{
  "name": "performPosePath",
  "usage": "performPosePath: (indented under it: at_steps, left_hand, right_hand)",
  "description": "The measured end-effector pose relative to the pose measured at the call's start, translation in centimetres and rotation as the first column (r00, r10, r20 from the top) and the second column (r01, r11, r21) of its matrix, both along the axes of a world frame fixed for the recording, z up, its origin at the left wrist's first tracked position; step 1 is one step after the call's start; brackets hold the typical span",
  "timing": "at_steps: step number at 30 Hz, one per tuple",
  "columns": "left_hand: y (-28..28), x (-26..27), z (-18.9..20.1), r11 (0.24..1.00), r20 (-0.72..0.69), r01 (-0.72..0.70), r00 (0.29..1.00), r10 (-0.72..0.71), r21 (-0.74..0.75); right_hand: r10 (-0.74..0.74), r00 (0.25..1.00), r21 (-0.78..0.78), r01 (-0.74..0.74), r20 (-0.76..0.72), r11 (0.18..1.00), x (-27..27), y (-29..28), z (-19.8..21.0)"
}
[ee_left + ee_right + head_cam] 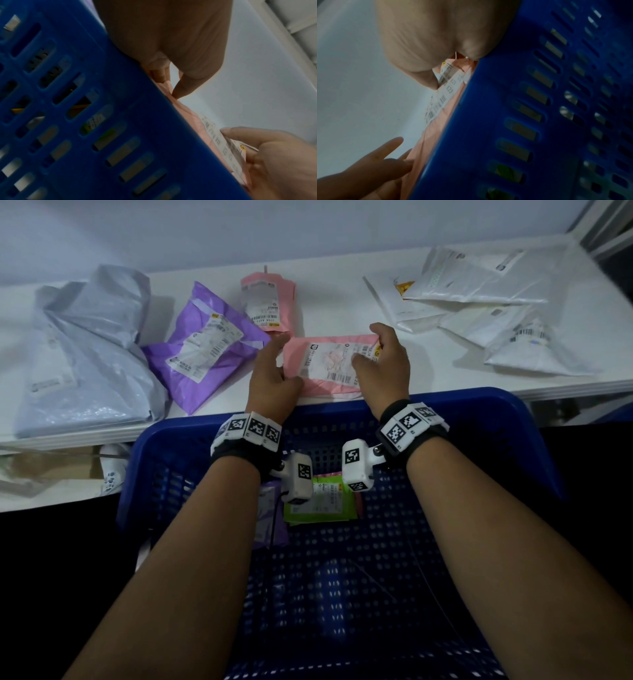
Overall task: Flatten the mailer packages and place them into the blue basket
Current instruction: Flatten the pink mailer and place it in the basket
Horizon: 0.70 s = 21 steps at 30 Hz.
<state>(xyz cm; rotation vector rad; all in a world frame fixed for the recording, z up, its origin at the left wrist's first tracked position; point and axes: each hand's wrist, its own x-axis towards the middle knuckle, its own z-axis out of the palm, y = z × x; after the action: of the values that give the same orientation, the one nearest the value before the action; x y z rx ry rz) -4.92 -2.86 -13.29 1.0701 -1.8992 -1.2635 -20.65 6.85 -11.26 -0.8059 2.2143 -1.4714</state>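
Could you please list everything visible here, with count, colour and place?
pink mailer in hand: one, pink, at the table's near edge, between both hands
second pink mailer: one, pink, behind it
purple mailer: one, purple, left of the pink ones
grey mailer: one, pale grey, bulky, far left
white mailers: several, white, overlapping at the right; exact count unclear
blue basket: one, blue, slotted, in front of the table
mailers in the basket: green and purple ones visible, count unclear
table: one, white
left hand: pinches the pink mailer's left edge
right hand: pinches its right edge
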Motion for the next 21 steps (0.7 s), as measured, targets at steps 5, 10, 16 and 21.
performPosePath:
  at_steps: [5, 10, 16, 21]
  left_hand:
    - [0.1, -0.2, -0.4, 0.973, 0.115, 0.023, 0.993, 0.004, -0.231]
    - [0.5, -0.5, -0.5, 0.887, 0.350, 0.162, 0.937, -0.002, -0.431]
    - [1.3, -1.2, -0.6, 0.825, 0.574, 0.295, 0.818, 0.042, -0.481]
    - [1.3, -1.5, -0.6, 0.854, 0.646, 0.299, 0.761, 0.056, -0.426]
  right_hand:
    - [-0.026, 0.993, 0.006, 0.027, -0.112, 1.000, -0.1, -0.2, -0.7]
    - [0.019, 0.976, 0.025, -0.014, -0.216, 1.000, -0.1, 0.0, -0.9]
    - [0.126, 0.935, 0.111, -0.094, -0.333, 0.989, 0.1, -0.3, -1.4]
    - [0.311, 0.836, 0.433, -0.099, -0.452, 0.896, 0.6, -1.4, -1.7]
